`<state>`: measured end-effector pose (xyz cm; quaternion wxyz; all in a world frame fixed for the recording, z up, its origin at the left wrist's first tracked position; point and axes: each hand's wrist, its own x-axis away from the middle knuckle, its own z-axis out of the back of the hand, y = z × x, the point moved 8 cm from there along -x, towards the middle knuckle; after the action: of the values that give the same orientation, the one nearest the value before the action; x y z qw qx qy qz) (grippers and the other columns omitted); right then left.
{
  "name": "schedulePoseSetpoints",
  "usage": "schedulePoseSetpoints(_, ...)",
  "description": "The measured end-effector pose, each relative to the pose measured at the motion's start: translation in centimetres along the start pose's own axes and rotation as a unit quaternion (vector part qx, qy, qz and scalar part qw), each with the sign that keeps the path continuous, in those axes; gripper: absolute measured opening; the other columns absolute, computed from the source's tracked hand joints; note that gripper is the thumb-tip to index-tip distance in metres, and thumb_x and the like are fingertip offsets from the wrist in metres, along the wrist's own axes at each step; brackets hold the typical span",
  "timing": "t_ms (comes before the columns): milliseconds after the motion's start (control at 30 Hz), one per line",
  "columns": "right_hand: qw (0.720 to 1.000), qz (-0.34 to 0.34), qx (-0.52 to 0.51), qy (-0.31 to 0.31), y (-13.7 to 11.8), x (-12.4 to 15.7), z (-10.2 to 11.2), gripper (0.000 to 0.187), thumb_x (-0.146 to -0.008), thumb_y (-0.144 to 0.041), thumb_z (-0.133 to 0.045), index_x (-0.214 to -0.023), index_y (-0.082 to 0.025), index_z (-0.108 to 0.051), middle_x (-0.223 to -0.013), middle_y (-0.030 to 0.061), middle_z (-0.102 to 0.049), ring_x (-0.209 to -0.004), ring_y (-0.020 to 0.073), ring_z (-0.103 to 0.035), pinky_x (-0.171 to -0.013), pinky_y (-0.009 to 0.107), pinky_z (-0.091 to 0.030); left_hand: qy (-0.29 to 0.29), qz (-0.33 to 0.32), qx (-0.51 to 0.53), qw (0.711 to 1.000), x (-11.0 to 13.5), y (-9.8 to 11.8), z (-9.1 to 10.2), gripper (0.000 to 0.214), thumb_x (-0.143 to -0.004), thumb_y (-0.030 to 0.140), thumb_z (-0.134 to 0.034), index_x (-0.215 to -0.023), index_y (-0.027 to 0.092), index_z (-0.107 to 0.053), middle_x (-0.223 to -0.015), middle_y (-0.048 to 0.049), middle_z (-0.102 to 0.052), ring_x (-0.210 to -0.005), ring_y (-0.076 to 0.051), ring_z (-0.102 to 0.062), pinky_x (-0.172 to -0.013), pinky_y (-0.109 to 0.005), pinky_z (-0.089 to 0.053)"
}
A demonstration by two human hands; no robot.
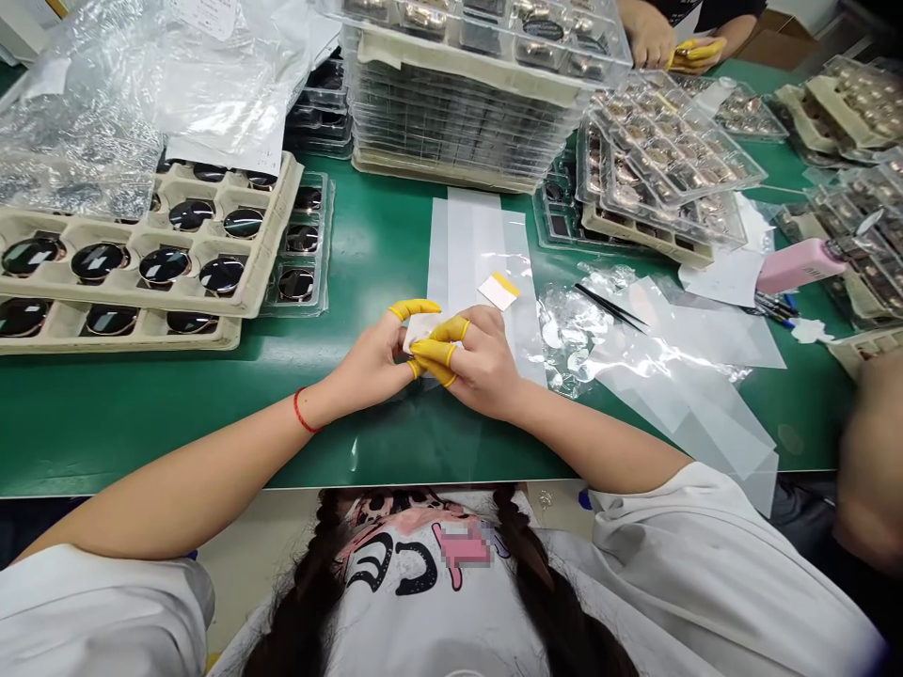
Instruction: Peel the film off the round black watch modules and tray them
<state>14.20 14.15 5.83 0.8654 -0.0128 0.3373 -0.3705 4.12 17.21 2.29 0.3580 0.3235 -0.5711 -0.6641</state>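
Note:
Both hands meet above the table and wear yellow finger cots. A small white cloth point(421, 328) lies between them. My right hand point(481, 355) is closed, its fingertips pressing the cloth from the right. My left hand point(379, 355) curls around from the left, index finger above and thumb below; whatever it grips is mostly covered by the cloth and the right fingers. Beneath the hands are translucent plastic sheets point(520, 246). Just beyond the right hand rests a small white card with a yellow edge point(499, 291).
Trays of round black glossy pieces point(244, 223) stand at left, partly under plastic wrap point(77, 122). A tall stack of clear trays point(458, 113) is ahead. Black tweezers point(610, 307), loose film and a pink bottle point(800, 266) lie right. A co-worker's hands point(649, 42) work across the table.

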Motion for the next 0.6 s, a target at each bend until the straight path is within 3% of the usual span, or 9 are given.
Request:
schedulePoseSetpoints(200, 0.995, -0.087, -0.003, 0.047, 2.1, -0.5, 1.0, 0.020, -0.095, -0.033, -0.049, -0.093, -0.025, -0.068, -0.084, 0.0046, -0.062, -0.084, 0.0190, -0.052, -0.078, 0.038, -0.038, -0.015, 0.026, 0.029, 0.999, 0.1, -0.5, -0.6, 0.057, -0.079, 0.026, -0.068, -0.128, 0.019, -0.038, -0.084, 0.0018, -0.064, -0.075, -0.012, -0.066, -0.067, -0.023, -0.051)
schedulePoseSetpoints(433, 0.997, 0.019, 0.008, 0.078, -0.7, 0.0, 0.9, 0.015, -0.093, -0.026, -0.054, -0.088, -0.025, -0.068, -0.082, 0.0030, -0.065, -0.085, 0.0183, -0.051, -0.077, 0.036, -0.038, -0.014, 0.000, 0.000, 1.000, -0.1, -0.1, -0.4, 0.048, -0.075, 0.022, -0.068, -0.117, 0.017, -0.045, -0.100, -0.0030, -0.065, -0.086, -0.014, -0.066, -0.071, -0.024, -0.053)
schedulePoseSetpoints(600, 0.992, -0.062, 0.004, 0.112, 2.0, -0.7, 0.9, 0.019, -0.095, -0.030, -0.050, -0.089, -0.024, -0.067, -0.084, 0.0045, -0.064, -0.084, 0.0189, -0.052, -0.077, 0.037, -0.039, -0.019, 0.049, 0.053, 0.997, 0.0, -0.9, -0.9, 0.054, -0.079, 0.027, -0.069, -0.124, 0.018, -0.040, -0.087, 0.0004, -0.067, -0.079, -0.014, -0.068, -0.068, -0.024, -0.054)
